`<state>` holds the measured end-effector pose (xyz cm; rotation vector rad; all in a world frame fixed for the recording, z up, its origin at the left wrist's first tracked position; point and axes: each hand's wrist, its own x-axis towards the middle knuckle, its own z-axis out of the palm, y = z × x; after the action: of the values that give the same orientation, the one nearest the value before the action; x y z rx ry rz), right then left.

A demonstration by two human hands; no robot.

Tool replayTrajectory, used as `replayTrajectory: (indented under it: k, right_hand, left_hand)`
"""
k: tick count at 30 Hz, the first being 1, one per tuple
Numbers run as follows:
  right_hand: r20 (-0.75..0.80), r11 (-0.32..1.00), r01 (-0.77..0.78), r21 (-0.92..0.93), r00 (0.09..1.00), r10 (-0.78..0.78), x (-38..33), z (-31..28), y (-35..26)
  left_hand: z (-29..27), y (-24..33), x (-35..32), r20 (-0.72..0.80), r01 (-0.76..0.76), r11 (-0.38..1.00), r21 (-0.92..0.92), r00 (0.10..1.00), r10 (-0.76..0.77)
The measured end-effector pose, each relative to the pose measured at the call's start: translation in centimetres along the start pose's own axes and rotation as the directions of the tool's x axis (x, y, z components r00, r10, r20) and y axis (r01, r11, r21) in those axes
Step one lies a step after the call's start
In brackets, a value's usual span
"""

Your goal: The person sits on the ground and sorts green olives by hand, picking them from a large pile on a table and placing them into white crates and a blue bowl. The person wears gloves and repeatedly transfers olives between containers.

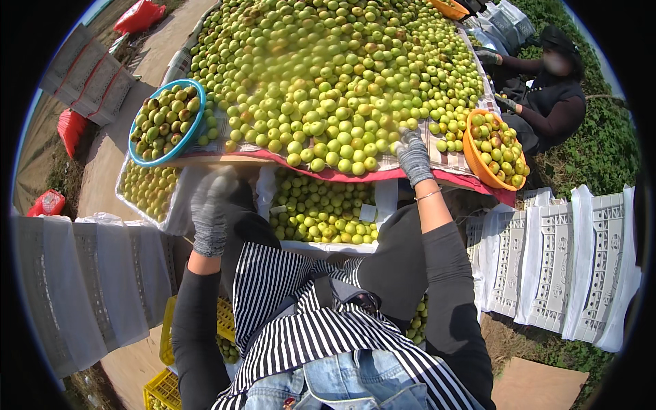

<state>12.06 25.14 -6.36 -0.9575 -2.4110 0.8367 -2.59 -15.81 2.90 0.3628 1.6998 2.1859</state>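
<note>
A big heap of small, round green fruit that look like jujubes (342, 89), some blushed brown, covers the cloth-lined table in front of me. My right hand (414, 158), in a grey knit glove, reaches to the heap's near edge, its fingertips by the fruit; whether they grip one is unclear. My left hand (213, 205), gloved alike and smeared by motion, hangs low before the table's near edge, above my lap. Between my knees stands a white-lined crate (328, 247) of green fruit. Left of the heap sits a blue basket (201, 113) of browner fruit; an orange basket (471, 152) of fruit is at right.
Another lined crate (164, 222) of fruit stands below the blue basket. Stacked grey crates with white liners flank me at left (89, 287) and right (540, 260). Yellow crates (164, 389) are at lower left. A co-worker (553, 102) sits at the table's right side.
</note>
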Motion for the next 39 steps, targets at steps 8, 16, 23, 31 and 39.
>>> replayTrajectory:
  k: [8, 16, 23, 31, 39]
  right_hand:
    - [0.139, 0.895, 0.121, -0.429, 0.988, -0.068, 4.9, 2.7, -2.3]
    - [0.349, 0.962, 0.148, 0.231, 0.91, -0.224, 2.8, -0.3, -8.6]
    - [0.146, 0.969, 0.246, 0.01, 0.958, -0.245, 6.8, 1.8, -6.5]
    - [0.325, 0.873, 0.28, -0.398, 0.934, -0.152, 14.7, 6.5, -7.2]
    - [0.301, 0.921, 0.231, -0.315, 0.944, -0.134, 13.9, 5.6, -5.8]
  left_hand:
    - [12.8, -6.1, 7.5, 0.41, 0.33, 0.943, 0.044, 0.855, -0.318]
    - [15.9, -8.1, 9.9, 0.457, 0.7, 0.672, -0.243, 0.693, -0.557]
    - [16.7, -8.2, 10.4, 0.496, 0.812, 0.482, -0.328, 0.583, -0.644]
    - [16.8, -9.0, 11.5, 0.492, 0.855, 0.412, -0.316, 0.519, -0.699]
    - [16.5, -10.1, 11.9, 0.425, 0.832, 0.333, -0.443, 0.522, -0.74]
